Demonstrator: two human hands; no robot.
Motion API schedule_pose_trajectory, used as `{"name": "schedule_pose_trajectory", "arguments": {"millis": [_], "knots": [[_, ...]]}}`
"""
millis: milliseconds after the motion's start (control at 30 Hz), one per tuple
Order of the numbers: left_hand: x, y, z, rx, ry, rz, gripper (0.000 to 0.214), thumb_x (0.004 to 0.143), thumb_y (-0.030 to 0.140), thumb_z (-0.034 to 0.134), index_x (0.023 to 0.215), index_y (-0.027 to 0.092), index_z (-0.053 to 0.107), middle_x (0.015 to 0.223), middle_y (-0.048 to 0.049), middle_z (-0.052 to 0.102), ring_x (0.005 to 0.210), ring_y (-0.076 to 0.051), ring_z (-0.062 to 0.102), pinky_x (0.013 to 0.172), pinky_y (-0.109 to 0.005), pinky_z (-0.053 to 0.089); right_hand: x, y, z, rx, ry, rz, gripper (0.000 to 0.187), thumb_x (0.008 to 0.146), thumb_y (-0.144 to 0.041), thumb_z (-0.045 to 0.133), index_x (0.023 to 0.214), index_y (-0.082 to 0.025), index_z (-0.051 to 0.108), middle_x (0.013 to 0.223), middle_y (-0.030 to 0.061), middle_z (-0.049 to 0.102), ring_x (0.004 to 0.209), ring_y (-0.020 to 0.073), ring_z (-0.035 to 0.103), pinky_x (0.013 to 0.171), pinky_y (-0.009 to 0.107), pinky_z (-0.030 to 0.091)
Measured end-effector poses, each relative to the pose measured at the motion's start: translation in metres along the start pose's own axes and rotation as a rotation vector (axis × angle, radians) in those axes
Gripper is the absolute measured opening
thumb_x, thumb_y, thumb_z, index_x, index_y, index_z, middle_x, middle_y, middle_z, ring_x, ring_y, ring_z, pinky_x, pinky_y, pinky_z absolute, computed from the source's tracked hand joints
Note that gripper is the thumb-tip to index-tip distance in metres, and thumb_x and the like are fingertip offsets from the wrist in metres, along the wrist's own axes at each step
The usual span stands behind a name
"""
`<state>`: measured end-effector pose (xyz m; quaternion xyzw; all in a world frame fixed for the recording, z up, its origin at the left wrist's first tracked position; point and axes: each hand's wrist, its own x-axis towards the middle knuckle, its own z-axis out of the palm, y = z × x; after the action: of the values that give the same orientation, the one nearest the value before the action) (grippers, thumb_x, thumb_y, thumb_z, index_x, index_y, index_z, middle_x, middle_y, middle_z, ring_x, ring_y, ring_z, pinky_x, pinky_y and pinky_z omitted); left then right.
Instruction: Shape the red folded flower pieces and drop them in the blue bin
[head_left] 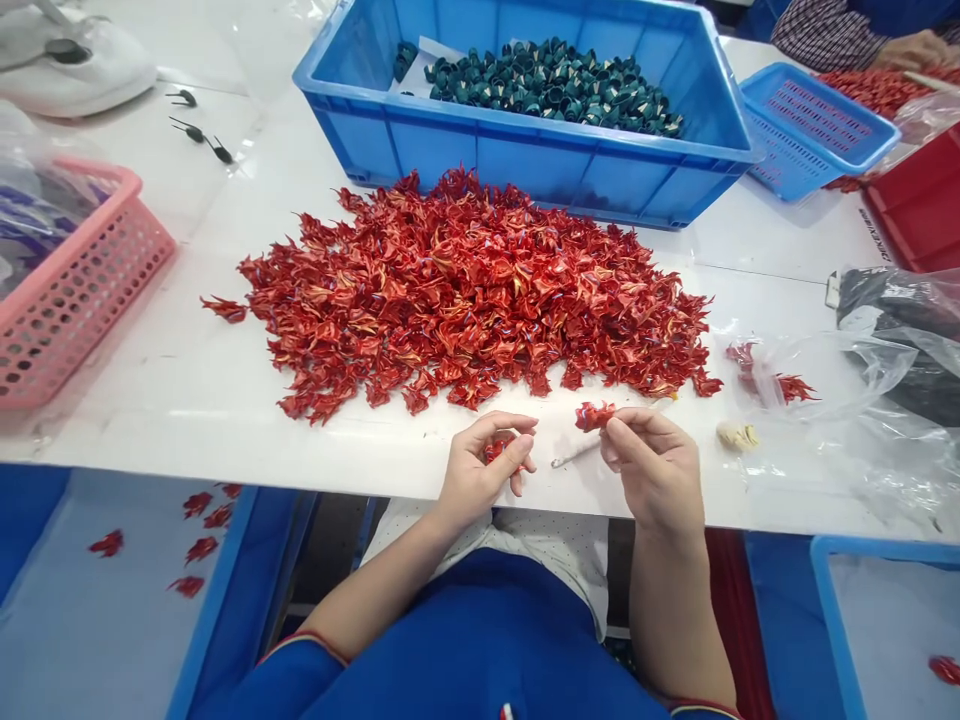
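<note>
A big heap of red fabric flower pieces [472,290] covers the middle of the white table [187,390]. My left hand [484,465] is curled near the table's front edge, with its fingers closed on a red flower piece [498,447]. My right hand [652,460] pinches another red flower piece [594,415] between thumb and fingertips, just right of the left hand. A thin metal tool [574,456] lies on the table between the two hands.
A large blue crate [525,150] of dark green parts [555,85] stands behind the heap. A pink basket [75,290] sits left, a blue basket [814,125] and red bin [919,205] right. Clear plastic bags [832,375] lie right. Another person's sleeve [825,30] shows top right.
</note>
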<state>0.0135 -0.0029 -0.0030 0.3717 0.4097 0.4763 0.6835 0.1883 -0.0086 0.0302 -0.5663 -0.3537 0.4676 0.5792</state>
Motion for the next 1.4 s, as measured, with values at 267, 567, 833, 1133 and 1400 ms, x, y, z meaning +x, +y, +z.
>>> {"name": "schedule_pose_trajectory", "arguments": {"millis": [267,567,833,1133,1400], "knots": [[-0.002,0.006,0.001,0.062,-0.063,-0.080,0.045,0.069,0.056,0.078,0.076,0.014,0.065,0.056,0.0004,0.063,0.035,-0.006,0.051,0.035,-0.018,0.042,-0.012,0.000,0.025,0.268,-0.072,0.438,0.036,0.046,-0.038,0.093,0.059,-0.016,0.067,0.049,-0.0009,0.062,0.033,0.0023,0.039,0.032,0.014,0.028],[-0.004,0.010,0.003,0.141,-0.044,-0.058,0.039,0.075,0.051,0.073,0.068,0.015,0.059,0.054,0.0011,0.062,0.034,-0.006,0.049,0.036,-0.018,0.040,-0.022,0.013,0.024,0.121,-0.113,0.262,0.026,0.061,-0.036,0.088,0.068,-0.018,0.070,0.055,-0.0012,0.064,0.038,0.0054,0.049,0.033,0.015,0.039],[-0.008,0.005,0.004,0.361,0.059,0.219,0.018,0.081,0.025,0.066,0.066,0.017,0.060,0.065,0.0000,0.061,0.048,-0.009,0.054,0.046,-0.021,0.044,-0.034,0.012,0.029,-0.073,-0.076,0.074,0.023,0.070,-0.036,0.082,0.075,-0.018,0.068,0.070,0.0026,0.074,0.058,0.0159,0.071,0.063,0.029,0.065],[-0.008,0.004,0.005,0.484,0.031,0.418,0.017,0.082,0.020,0.064,0.066,0.018,0.060,0.063,-0.0005,0.062,0.057,-0.012,0.058,0.053,-0.023,0.047,-0.036,0.015,0.027,-0.086,-0.035,0.015,0.033,0.065,-0.035,0.086,0.077,-0.020,0.060,0.072,0.0022,0.074,0.057,0.0168,0.072,0.057,0.026,0.063],[-0.010,0.005,0.007,0.581,-0.030,0.532,0.016,0.085,0.020,0.063,0.069,0.019,0.064,0.065,-0.0038,0.068,0.059,-0.014,0.061,0.056,-0.026,0.050,-0.040,0.021,0.026,-0.015,-0.014,0.019,0.052,0.069,-0.034,0.084,0.090,-0.028,0.037,0.076,-0.0015,0.076,0.060,0.0175,0.072,0.055,0.025,0.059]]}}
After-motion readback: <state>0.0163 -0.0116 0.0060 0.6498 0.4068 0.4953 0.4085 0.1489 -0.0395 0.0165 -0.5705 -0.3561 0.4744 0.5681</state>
